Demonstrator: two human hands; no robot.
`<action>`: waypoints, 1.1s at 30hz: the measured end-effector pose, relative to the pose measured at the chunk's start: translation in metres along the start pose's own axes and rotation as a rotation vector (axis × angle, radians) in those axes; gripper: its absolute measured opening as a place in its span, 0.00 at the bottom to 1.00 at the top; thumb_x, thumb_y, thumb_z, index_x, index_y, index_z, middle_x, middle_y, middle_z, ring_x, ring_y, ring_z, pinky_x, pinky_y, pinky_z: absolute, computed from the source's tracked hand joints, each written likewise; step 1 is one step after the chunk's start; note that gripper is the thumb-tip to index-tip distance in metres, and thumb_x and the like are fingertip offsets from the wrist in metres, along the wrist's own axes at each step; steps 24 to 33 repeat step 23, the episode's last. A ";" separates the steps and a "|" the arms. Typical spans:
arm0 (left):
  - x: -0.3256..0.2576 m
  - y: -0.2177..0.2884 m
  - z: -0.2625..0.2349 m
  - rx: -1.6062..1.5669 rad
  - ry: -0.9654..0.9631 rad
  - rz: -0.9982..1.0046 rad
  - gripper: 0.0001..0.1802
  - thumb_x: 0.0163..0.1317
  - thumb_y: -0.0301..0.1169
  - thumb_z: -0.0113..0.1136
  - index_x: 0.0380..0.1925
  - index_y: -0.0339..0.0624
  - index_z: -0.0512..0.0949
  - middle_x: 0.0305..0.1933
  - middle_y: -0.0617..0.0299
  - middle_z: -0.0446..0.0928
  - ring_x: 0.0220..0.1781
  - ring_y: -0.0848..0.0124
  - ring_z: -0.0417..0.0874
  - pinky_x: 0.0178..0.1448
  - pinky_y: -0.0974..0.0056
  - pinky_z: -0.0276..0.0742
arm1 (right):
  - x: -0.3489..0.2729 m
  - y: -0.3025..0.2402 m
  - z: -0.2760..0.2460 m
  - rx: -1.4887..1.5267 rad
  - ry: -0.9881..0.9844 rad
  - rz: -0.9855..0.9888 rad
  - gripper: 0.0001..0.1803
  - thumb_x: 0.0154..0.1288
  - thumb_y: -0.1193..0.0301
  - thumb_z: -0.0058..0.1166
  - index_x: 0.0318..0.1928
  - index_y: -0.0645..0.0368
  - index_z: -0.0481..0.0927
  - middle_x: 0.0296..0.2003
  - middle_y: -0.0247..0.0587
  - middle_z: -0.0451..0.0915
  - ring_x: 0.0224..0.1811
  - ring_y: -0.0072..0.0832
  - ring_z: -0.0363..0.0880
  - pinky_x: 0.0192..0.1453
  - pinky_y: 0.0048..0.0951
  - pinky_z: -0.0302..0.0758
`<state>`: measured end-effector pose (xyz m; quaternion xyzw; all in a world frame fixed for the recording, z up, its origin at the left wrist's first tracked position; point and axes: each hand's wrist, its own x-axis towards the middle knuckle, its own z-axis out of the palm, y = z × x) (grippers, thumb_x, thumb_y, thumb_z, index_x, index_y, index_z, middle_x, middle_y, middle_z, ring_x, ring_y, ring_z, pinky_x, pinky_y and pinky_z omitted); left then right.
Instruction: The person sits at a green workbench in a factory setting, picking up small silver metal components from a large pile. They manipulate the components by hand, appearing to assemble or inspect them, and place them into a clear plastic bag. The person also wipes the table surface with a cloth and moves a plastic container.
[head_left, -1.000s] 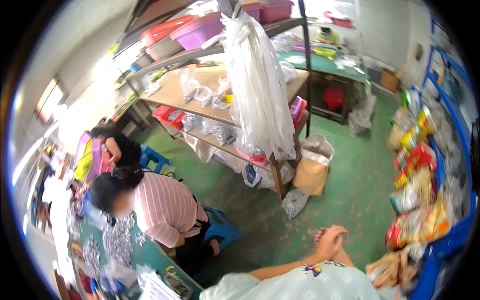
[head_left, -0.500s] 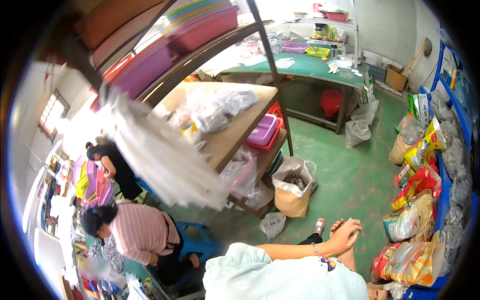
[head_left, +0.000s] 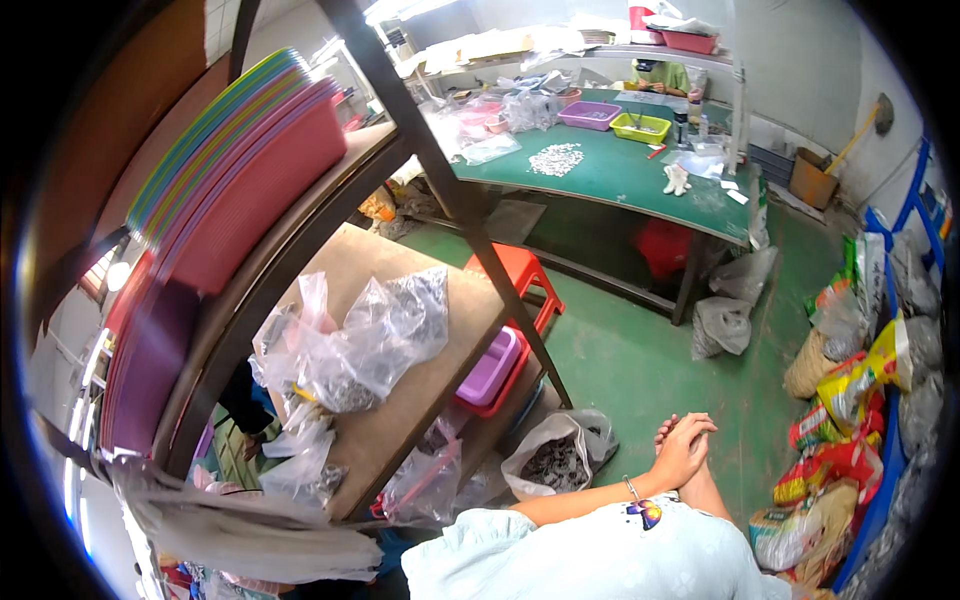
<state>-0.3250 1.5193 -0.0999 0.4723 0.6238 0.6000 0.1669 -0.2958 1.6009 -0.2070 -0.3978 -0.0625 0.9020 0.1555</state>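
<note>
Here, hands clasped together, seemingly empty, fingers pointing up-left, above green floor

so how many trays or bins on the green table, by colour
Counting on the green table itself, past the clasped hands:
purple tray: 1
yellow-green tray: 1
Total: 2
A red bin sits on the shelf above and is not counted; the clutter at the table's far left is too blurred to count.

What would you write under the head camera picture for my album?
Clasped hands rest above a green floor, beside a wooden shelf piled with clear plastic bags.
</note>
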 end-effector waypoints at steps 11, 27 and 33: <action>0.283 -0.135 -0.045 0.167 0.349 0.004 0.12 0.53 0.16 0.48 0.36 0.36 0.75 0.43 0.53 0.74 0.44 0.62 0.78 0.52 0.66 0.69 | 0.220 -0.144 0.168 -0.052 -0.091 0.193 0.14 0.65 0.64 0.40 0.36 0.62 0.74 0.32 0.41 0.76 0.36 0.32 0.74 0.45 0.31 0.73; 0.495 -0.368 -0.219 0.157 0.722 -0.334 0.18 0.55 0.17 0.45 0.48 0.34 0.70 0.51 0.53 0.70 0.56 0.64 0.71 0.60 0.64 0.64 | 0.496 -0.216 0.431 0.050 -0.225 0.126 0.13 0.64 0.67 0.38 0.36 0.60 0.75 0.31 0.40 0.77 0.35 0.32 0.75 0.44 0.32 0.74; 0.495 -0.368 -0.219 0.157 0.722 -0.334 0.18 0.55 0.17 0.45 0.48 0.34 0.70 0.51 0.53 0.70 0.56 0.64 0.71 0.60 0.64 0.64 | 0.496 -0.216 0.431 0.050 -0.225 0.126 0.13 0.64 0.67 0.38 0.36 0.60 0.75 0.31 0.40 0.77 0.35 0.32 0.75 0.44 0.32 0.74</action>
